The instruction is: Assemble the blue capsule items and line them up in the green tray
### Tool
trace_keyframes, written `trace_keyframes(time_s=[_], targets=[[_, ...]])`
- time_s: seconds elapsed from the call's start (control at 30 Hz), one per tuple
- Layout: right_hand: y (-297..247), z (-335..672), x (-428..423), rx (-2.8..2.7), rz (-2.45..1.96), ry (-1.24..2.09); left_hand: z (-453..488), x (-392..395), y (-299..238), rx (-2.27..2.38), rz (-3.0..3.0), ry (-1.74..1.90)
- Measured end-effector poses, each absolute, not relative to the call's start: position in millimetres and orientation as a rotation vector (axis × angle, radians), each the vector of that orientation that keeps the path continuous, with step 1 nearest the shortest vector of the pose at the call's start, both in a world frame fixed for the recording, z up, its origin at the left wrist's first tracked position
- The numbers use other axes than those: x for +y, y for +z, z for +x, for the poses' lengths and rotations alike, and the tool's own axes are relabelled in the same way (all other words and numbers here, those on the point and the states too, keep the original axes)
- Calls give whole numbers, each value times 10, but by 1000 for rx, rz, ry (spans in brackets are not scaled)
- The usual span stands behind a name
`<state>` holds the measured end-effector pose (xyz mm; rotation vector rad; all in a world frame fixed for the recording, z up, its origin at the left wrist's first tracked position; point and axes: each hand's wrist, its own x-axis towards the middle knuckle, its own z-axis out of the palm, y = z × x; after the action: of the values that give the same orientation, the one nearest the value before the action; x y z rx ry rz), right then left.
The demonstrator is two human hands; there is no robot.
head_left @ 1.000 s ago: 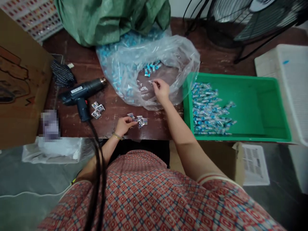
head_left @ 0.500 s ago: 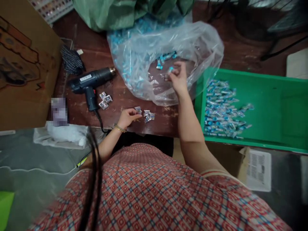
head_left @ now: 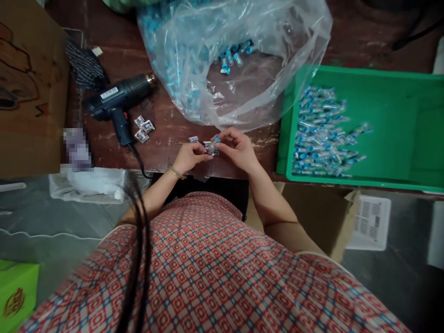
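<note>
Both hands meet at the near edge of the brown table (head_left: pixel 166 134). My right hand (head_left: pixel 237 150) pinches a small blue-capped tube (head_left: pixel 215 139). My left hand (head_left: pixel 189 157) pinches a small clear packet (head_left: pixel 208 147) right beside that tube. Another small packet (head_left: pixel 193 138) lies on the table just past my left fingers. Behind my hands a clear plastic bag (head_left: pixel 236 60) lies open with several blue tubes (head_left: pixel 231 55) inside.
A green tray (head_left: pixel 391 134) at the right holds a heap of wrapped blue tubes (head_left: pixel 322 132). A black heat gun (head_left: pixel 120 99) lies at the left with three small packets (head_left: pixel 144 128) beside it. A cardboard box (head_left: pixel 27 88) stands at the far left.
My right hand has come back from inside the plastic bag to the table edge with a blue tube and met my left hand. The camera has tilted down.
</note>
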<state>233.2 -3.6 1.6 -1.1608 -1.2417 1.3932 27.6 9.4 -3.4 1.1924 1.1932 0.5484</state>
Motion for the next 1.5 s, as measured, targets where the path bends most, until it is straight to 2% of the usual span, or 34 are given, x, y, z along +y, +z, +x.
trace_keyframes(time_s=[0.3,0.67,0.93,1.03,1.17,1.37,1.5], targets=[[-11,2394,-186,-1218,-1207,1354,361,21,72,1120,1109,416],[61,2482,-163,-1104,-1158,1413,371,55,76,1142,1183,448],[13,2435,-206,-1265,-1207,1348,391,29,57,1096,1055,365],[-25,2442,-205,-1289,-1209,1348,394,7,15,1086,1005,388],[-77,2440,-225,-1387,-1341,1158,372,-18,-33,1071,984,418],[-170,2417,-236,-1495,-1391,1055,355,-70,-102,1023,885,544],[-242,2366,-258,-1401,-1326,1169,352,-80,-167,1020,687,533]])
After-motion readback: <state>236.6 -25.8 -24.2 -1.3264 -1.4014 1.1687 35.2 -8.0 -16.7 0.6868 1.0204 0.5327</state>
